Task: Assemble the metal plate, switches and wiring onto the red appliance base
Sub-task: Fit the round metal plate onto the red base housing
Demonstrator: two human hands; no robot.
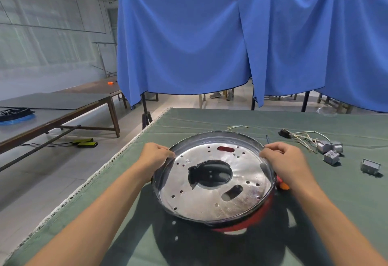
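Observation:
A round shiny metal plate (210,198) with a large centre hole, slots and small holes lies inside the red appliance base (247,223), whose red wall shows at the lower right. My left hand (155,154) grips the rim at the left. My right hand (285,160) grips the rim at the right, fingers curled over the edge. Several small grey switches (330,150) with a bundle of pale wiring (302,137) lie on the green cloth to the right, apart from both hands.
The green-covered table (210,118) ends at a frayed left edge (100,173). A loose wire piece (237,127) and a dark thin tool (268,139) lie behind the base. An orange object (283,185) peeks under my right wrist. Blue curtains (210,35) hang behind.

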